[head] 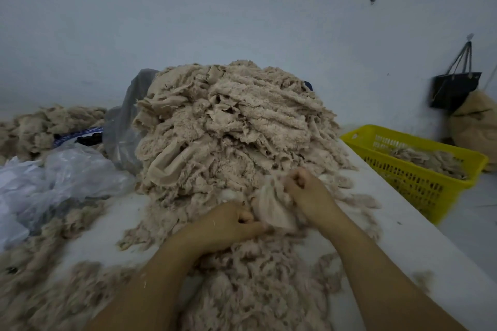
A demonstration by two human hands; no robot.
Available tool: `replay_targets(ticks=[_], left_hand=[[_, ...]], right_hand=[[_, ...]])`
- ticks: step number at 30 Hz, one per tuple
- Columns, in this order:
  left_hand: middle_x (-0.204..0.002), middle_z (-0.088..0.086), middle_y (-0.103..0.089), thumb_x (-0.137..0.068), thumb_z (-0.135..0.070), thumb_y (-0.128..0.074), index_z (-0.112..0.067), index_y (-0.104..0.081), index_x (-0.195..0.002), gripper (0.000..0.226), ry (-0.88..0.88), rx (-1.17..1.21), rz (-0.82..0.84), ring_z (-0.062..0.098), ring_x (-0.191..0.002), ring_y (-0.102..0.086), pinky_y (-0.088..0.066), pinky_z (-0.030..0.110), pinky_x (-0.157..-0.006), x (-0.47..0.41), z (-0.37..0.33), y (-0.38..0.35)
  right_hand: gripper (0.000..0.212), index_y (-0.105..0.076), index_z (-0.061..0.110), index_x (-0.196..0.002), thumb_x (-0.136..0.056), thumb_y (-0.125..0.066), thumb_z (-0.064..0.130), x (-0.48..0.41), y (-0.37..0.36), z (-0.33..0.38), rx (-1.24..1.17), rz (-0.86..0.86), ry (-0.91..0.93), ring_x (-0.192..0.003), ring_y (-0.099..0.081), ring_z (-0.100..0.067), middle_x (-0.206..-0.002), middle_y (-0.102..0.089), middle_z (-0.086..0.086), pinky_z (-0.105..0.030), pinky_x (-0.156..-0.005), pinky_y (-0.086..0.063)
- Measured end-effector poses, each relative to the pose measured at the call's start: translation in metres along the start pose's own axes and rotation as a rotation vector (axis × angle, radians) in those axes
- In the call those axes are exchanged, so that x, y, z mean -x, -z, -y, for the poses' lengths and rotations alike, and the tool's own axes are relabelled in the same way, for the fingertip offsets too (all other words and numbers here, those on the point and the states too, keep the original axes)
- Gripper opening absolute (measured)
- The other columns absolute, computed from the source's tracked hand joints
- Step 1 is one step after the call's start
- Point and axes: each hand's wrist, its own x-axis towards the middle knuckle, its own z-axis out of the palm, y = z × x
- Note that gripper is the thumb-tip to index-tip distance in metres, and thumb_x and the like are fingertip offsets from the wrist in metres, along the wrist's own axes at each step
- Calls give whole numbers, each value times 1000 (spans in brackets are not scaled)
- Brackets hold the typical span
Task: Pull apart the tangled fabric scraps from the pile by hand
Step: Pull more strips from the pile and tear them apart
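White table [403,236], scrap pile [231,126], scraps [430,161] in yellow basket [416,185], left fingers [246,215] and right fingers [298,177] gripping scrap [271,209]

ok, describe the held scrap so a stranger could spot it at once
Start at the big beige pile on the white table. At its near foot, the left hand and right hand grip one scrap. Unlike the fluffy shreds around it, it is a smooth, paler fold.

head-worn view, close, angled down at table [382,212]
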Motion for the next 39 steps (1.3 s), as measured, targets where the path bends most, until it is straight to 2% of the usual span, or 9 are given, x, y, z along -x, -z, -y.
replay_targets(ticks=[4, 7, 11, 15, 20, 27, 31, 35, 39], left_hand=[[-41, -10, -23, -95, -36, -63, -24, -27, -42, 65, 215, 96, -265, 8, -37, -21, -22, 26, -49, -2, 8, 13], [-43, -13, -35, -88, -59, -60, -26, -39, -45, 58, 170, 170, -333, 7, -36, -33, -30, 25, -55, -2, 3, 17], [-90, -36, -68, -63, -97, -42, -62, -67, -88, 50, 35, 376, -293, -20, -81, -60, -45, 3, -65, 4, -17, 6], [-77, -17, -74, -91, -57, -59, -46, -73, -83, 19, 29, 407, -405, 1, -69, -69, -53, 16, -58, -2, -18, -2], [-98, -3, -78, -96, -32, -60, -21, -72, -102, 17, 82, 1138, -675, 12, -89, -74, -58, 26, -69, -7, -15, 18], [-102, 12, -76, -97, -29, -59, -5, -74, -105, 30, 144, 1249, -529, 21, -90, -75, -59, 29, -68, -8, -23, 11], [-94, 9, -77, -102, -29, -51, -7, -75, -100, 33, 71, 1600, -546, 18, -80, -75, -59, 27, -59, -5, -17, 25], [-86, 7, -77, -105, -18, -43, -9, -74, -91, 36, -15, 1808, -619, 17, -73, -76, -59, 28, -56, -6, -10, 32], [-91, 11, -72, -100, -5, -45, -3, -68, -92, 24, 35, 1573, -560, 17, -73, -72, -61, 31, -63, -6, -16, 27]], right_hand=[[38, -67, 34, -72, -104, -49, 27, 4, 9, 23, -702, -131, -60, -60, -59, -16, -73, -68, 2, -31, -54, -48], [33, -71, 36, -79, -103, -51, 27, 4, 4, 23, -613, -114, -45, -71, -62, -24, -84, -73, -3, -39, -66, -49], [24, -66, 35, -80, -100, -55, 29, 10, -11, 24, -443, -38, 48, -65, -60, -17, -77, -69, 0, -32, -60, -50], [28, -64, 40, -79, -102, -51, 31, 16, -23, 26, -316, 49, 92, -52, -52, -7, -64, -61, 10, -21, -50, -43], [20, -66, 26, -92, -102, -50, 20, 7, -13, 22, -390, -66, -3, -40, -43, -1, -55, -56, 13, -18, -45, -36], [64, -62, 48, -106, -69, -39, 94, 17, -38, 20, -202, 168, 159, -88, -59, 15, -95, -63, 35, -9, -74, -44], [52, -53, 17, -79, -88, -51, 68, 15, -42, 15, -24, 182, 214, -58, -48, -1, -63, -48, 16, -15, -54, -35], [52, -51, 5, -84, -96, -50, 56, 10, -26, 17, -209, 78, 118, -59, -41, -13, -65, -41, -8, -23, -56, -35], [43, -40, 25, -65, -99, -49, 49, 13, -23, 19, -228, 53, 151, -45, -23, -7, -51, -27, 11, -17, -45, -26]])
